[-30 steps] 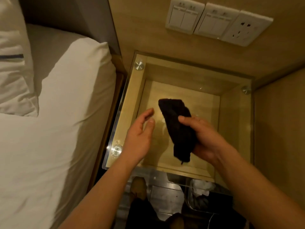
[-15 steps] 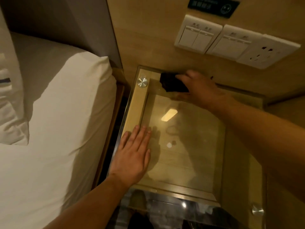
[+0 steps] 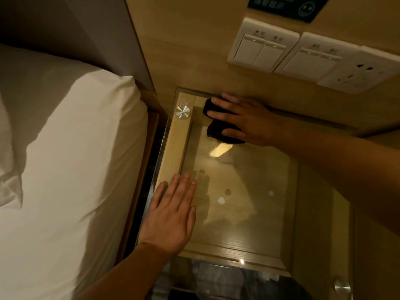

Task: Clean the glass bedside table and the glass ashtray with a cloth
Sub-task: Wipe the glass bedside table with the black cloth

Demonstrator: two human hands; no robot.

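Now: both hands flat on the glass bench, cloth at its far edge

Nearest, the left hand [image 3: 171,219] lies palm down on the near-left part of the glass bench [image 3: 249,202]. Its fingers are straight and close together, pointing away, and it holds nothing. At the near-right corner of the glass a round metal stud [image 3: 342,286] shows, somewhat blurred. Through the clear top the pale wooden frame [image 3: 173,152] and the shelf below can be seen, with small bright spots and a rectangular light reflection [image 3: 220,149] on the glass farther in.

To the left, just beside the bench, runs the bed [image 3: 65,169] under a white sheet, half of it in shadow.

Farther off, the right hand [image 3: 249,120] reaches in from the right and presses the dark cloth [image 3: 216,129] flat against the glass along the far edge, close to the wall. Its fingers are stretched out and spread over the cloth, not curled round it, and the cloth pokes out past the fingertips toward the left. Just left of the cloth sits a second metal stud [image 3: 183,112] at the far-left corner. The two hands are well apart.

Farthest, on the wooden wall panel [image 3: 194,50], hang two white switch plates [image 3: 263,46] [image 3: 311,59], a white socket [image 3: 357,72] to their right, and above them a dark sign [image 3: 285,6] whose lettering is too blurred to read.
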